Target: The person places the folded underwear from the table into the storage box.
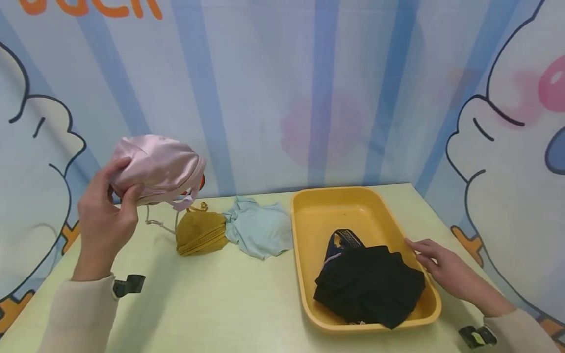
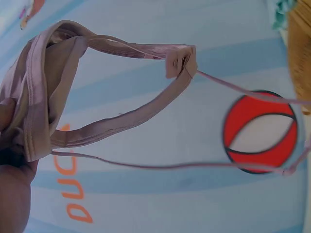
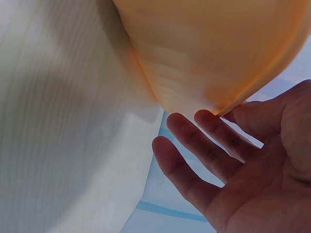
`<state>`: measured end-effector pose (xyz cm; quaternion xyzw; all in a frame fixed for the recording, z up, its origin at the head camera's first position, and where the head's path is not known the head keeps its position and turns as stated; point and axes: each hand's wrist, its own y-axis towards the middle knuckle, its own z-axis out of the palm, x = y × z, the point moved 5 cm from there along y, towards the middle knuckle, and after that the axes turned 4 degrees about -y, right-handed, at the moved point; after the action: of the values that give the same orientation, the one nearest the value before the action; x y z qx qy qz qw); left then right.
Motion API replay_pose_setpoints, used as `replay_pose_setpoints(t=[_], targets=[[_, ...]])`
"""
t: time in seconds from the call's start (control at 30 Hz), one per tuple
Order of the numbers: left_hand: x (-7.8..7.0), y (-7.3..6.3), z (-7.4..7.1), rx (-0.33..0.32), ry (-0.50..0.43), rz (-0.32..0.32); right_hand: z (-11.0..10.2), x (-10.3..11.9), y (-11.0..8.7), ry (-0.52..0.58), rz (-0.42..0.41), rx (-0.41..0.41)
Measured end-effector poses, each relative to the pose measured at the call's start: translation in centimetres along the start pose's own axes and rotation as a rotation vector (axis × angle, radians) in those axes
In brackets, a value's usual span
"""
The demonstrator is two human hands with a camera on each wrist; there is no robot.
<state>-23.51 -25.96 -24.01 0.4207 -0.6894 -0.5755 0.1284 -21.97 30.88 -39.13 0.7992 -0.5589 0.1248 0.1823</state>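
The left hand's (image 1: 103, 215) fingers grip a pink satin garment (image 1: 156, 166) above the surface's (image 1: 247, 304) left side, cords dangling. The right hand (image 1: 452, 269) pinches a yellow basin's (image 1: 340, 211) right rim, other fingers loosely extended. Black cloth (image 1: 371, 284) overlaps its near rim; mint cloth (image 1: 258, 228), beside a mustard garment (image 1: 200, 233), reaches its left rim. The surface stretches broadly before these two.
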Motion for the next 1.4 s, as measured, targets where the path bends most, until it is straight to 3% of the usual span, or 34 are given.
replay_pose_setpoints(t=[0.27, 0.63, 0.87, 1.17, 1.4], targets=[[-5.2, 2.4, 1.3, -0.022, -0.096, 0.149, -0.1, -0.2, -0.1, -0.011, -0.002, -0.002], [-9.8, 3.9, 5.7, 0.034, -0.295, 0.318, 0.0, -0.3, -0.1, -0.017, 0.004, 0.000], [-11.9, 4.2, 9.2, 0.082, -0.359, 0.385, 0.0, -0.2, -0.1, -0.021, -0.003, -0.002], [-14.9, 4.3, 13.9, 0.052, -0.488, 0.450, 0.0, -0.4, 0.2, -0.004, 0.010, 0.009], [-16.6, 2.6, 18.6, 0.131, -0.504, 0.482, 0.0, -0.4, 0.1, 0.008, 0.020, 0.010]])
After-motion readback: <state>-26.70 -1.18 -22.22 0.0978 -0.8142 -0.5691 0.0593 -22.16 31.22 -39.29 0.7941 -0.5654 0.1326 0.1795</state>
